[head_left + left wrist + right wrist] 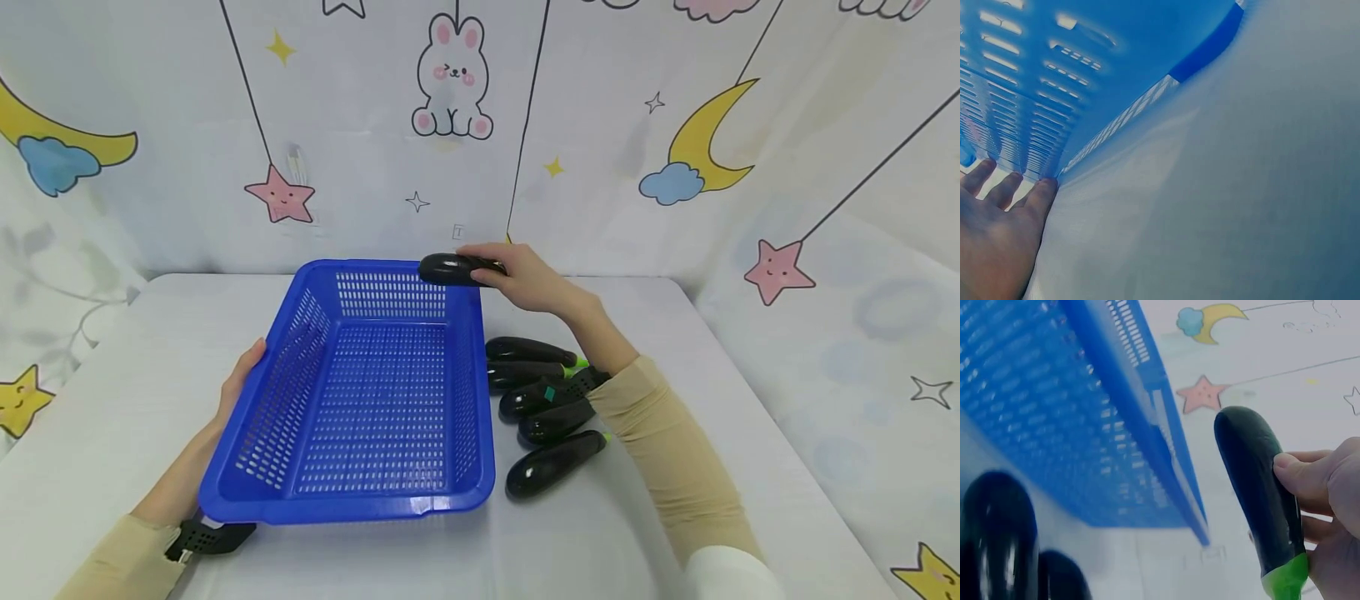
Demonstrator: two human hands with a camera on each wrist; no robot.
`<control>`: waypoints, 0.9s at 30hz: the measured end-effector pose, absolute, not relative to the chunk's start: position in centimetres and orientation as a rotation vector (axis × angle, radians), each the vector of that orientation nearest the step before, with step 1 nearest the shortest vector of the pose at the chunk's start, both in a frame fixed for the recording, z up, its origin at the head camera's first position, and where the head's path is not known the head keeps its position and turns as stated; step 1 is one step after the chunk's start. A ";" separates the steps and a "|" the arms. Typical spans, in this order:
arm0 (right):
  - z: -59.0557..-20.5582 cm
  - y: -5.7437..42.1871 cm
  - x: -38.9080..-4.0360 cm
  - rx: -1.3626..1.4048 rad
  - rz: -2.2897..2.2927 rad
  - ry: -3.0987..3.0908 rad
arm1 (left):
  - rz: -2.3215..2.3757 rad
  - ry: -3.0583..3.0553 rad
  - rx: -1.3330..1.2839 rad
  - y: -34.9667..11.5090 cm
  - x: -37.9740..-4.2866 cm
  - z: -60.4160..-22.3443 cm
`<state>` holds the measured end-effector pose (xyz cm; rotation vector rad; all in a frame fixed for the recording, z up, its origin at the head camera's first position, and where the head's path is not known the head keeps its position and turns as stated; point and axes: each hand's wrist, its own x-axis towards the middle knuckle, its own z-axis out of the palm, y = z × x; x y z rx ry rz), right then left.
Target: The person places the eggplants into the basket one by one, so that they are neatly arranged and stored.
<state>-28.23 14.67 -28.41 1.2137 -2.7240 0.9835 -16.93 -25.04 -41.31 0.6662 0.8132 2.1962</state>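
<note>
My right hand (525, 279) grips a dark eggplant (450, 269) over the far right corner of a blue plastic basket (341, 510). In the right wrist view the thumb and fingers pinch the eggplant (1257, 481) near its green stem end, and its rounded tip points up beside the basket rim. My left hand (238, 379) is at the basket's left side. In the left wrist view its fingers (1040, 197) extend against the slotted wall (1116, 75). Inside the basket, the slotted floor (375, 408) shows bare.
Several more dark eggplants with green stems (555, 464) lie to the right of the basket, partly under my right forearm. All stand on a white-covered table (720, 467). Behind it hangs a white cloth backdrop (360, 100) with printed moons, stars and a rabbit.
</note>
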 end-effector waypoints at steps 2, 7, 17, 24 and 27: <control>-28.3 13.9 -28.2 1.225 0.983 -2.725 | 2.202 0.808 0.665 -25.0 -16.9 -41.3; -28.0 12.0 -28.2 1.256 0.956 -2.718 | 2.205 0.874 0.651 -25.0 -16.8 -41.1; -27.9 8.6 -28.9 1.275 0.868 -2.787 | 2.194 0.856 0.674 -25.1 -16.9 -41.4; -28.3 6.6 -29.2 1.273 0.923 -2.807 | 2.220 0.753 0.688 -24.9 -17.0 -41.3; -28.5 5.8 -29.4 1.271 0.944 -2.828 | 2.233 0.705 0.701 -24.8 -17.0 -41.2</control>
